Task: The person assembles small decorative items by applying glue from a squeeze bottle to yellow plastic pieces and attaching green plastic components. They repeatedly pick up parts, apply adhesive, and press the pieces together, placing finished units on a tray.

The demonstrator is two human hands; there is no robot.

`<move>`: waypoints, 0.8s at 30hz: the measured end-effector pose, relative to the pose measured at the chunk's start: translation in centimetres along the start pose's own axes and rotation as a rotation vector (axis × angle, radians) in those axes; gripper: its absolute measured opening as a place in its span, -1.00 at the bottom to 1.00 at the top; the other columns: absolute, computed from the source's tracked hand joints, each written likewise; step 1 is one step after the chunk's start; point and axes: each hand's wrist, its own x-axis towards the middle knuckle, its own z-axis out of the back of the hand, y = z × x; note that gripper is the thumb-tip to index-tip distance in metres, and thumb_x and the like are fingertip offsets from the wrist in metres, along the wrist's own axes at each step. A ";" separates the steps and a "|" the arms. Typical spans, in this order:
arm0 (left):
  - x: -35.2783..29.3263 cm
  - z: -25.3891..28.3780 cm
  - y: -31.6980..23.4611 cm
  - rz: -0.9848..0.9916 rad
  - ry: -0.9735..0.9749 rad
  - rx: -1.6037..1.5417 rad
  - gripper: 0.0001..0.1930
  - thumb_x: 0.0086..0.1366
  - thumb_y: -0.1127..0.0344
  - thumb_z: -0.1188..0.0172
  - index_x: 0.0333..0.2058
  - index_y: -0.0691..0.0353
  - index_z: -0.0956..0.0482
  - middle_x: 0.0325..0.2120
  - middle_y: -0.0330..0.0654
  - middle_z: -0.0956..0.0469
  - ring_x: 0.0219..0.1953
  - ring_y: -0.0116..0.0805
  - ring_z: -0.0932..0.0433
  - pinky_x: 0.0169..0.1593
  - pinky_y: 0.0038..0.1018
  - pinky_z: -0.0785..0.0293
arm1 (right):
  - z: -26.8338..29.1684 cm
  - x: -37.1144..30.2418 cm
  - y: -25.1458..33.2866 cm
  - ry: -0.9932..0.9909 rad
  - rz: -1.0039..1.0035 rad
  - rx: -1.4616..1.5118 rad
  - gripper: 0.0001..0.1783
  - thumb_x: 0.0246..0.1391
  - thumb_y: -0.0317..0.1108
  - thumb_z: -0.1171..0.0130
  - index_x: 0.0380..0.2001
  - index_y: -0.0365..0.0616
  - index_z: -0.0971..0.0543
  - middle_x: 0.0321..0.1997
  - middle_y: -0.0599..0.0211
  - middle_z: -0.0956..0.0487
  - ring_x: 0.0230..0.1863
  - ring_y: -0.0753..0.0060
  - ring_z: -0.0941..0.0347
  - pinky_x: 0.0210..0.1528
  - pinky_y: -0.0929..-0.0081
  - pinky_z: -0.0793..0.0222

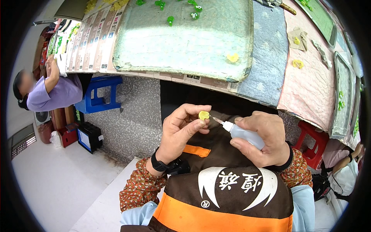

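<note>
Between the thumb and fingers of my left hand (184, 125) is a small yellow piece (203, 115), roundish with a notch in its edge; its exact kind is too small to make out. My right hand (264, 137) is wrapped round a translucent squeeze bottle (247, 136) with a white cap and a thin needle tip. The bottle lies tilted, its tip pointing left at the yellow piece, touching it or very close. Both hands are above my lap, in front of a brown and orange apron (224, 220) and below the table edge.
Ahead is a table with a pale green mat (185, 46) bearing several small green pieces (170, 21) and a yellow one (232, 57). Blue cloth (266, 58) and pink cloth (307, 89) lie to its right. A blue stool (99, 94), a red stool (312, 145) and a co-worker in purple (56, 92) are nearby.
</note>
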 end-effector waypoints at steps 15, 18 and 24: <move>-0.1 -0.2 -0.1 -0.042 0.012 0.039 -0.65 0.42 0.45 -0.20 0.15 0.34 -0.50 -0.12 -0.22 -0.55 -0.07 -0.52 -0.57 0.01 -0.54 -0.62 | -0.1 0.3 0.2 0.012 -0.018 0.005 -0.63 -0.10 -0.40 -0.47 -0.23 -0.31 -0.58 -0.43 0.11 -0.63 -0.55 0.16 -0.55 -0.51 0.35 -0.42; -0.1 -0.3 -0.1 -0.052 0.012 0.049 -0.65 0.42 0.47 -0.19 0.15 0.33 -0.49 -0.10 -0.21 -0.55 -0.07 -0.52 -0.57 0.01 -0.54 -0.62 | 0.1 0.2 0.2 0.033 -0.032 -0.011 -0.62 -0.10 -0.40 -0.47 -0.21 -0.31 -0.58 -0.42 0.11 -0.63 -0.53 0.14 -0.57 -0.48 0.35 -0.45; 0.0 -0.1 -0.1 0.034 0.010 -0.080 -0.63 0.40 0.47 -0.21 0.16 0.31 -0.48 -0.08 -0.18 -0.56 -0.08 -0.49 -0.59 -0.03 -0.49 -0.67 | 0.6 -0.4 0.6 -0.045 -0.166 0.092 -0.57 0.00 -0.37 -0.47 -0.10 -0.33 -0.55 -0.21 0.15 -0.64 -0.29 0.32 -0.63 -0.25 0.47 -0.51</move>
